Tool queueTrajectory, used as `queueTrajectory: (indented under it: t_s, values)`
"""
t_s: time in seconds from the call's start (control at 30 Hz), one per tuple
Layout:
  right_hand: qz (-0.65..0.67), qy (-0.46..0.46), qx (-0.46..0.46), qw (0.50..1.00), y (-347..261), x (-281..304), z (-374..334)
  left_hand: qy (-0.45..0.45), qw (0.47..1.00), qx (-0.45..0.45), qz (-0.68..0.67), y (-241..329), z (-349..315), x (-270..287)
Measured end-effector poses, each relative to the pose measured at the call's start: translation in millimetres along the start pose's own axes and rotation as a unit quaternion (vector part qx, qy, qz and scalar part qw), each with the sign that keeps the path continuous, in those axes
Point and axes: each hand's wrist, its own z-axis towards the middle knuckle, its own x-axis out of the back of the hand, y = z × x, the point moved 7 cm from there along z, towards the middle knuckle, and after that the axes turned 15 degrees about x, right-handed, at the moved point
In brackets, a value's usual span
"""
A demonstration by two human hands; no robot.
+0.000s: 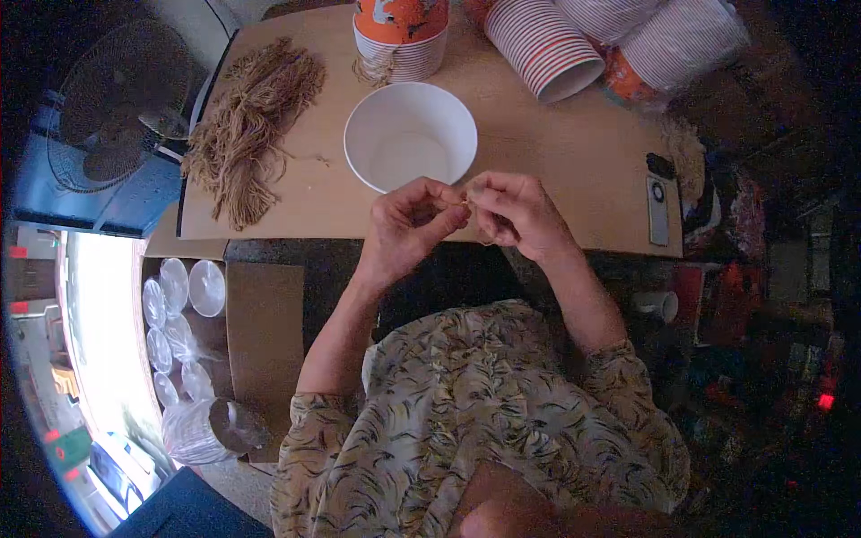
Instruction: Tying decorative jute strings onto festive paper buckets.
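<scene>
My left hand (408, 226) and my right hand (520, 217) meet over the table's near edge, fingertips pinched close together. Between them is a thin brownish strand, apparently twine; a small loop of it hangs below my right fingers. Most of the strand is hidden by the fingers. Just beyond my hands stands a wide white paper bucket (411, 134), its open mouth up and its inside bare. To the left, a large loose bundle of brown twine strands (256, 125) lies on the table.
A stack of orange-and-white paper buckets (401, 45) stands behind the white one. More nested stacks (547, 54) lie at the far right, some in plastic. A white remote-like device (657, 211) sits at the right edge. A fan (121, 108) and a carton of clear plastic lids (206, 287) are left.
</scene>
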Motion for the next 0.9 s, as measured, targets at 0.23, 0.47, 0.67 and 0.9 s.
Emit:
queueTrajectory:
  t_s: [0.23,0.47,0.67,0.9]
  values:
    - [-0.019,-0.009,0.015,1.000,-1.0,-2.4,-0.7,0.001,1.000,0.025,-0.003,-0.7,-0.9,-1.4]
    - [0.015,0.009,0.019,1.000,2.0,2.9,0.1,0.023,0.999,0.018,0.023,9.4,-3.9,-6.3]
    - [0.001,0.011,0.034,0.999,1.9,-0.1,-2.3,0.025,0.999,-0.013,0.027,3.4,-1.4,-2.5]
    - [-0.004,0.012,0.047,0.999,-0.5,-2.5,-4.9,0.025,0.999,-0.021,0.013,4.1,-2.5,-1.0]
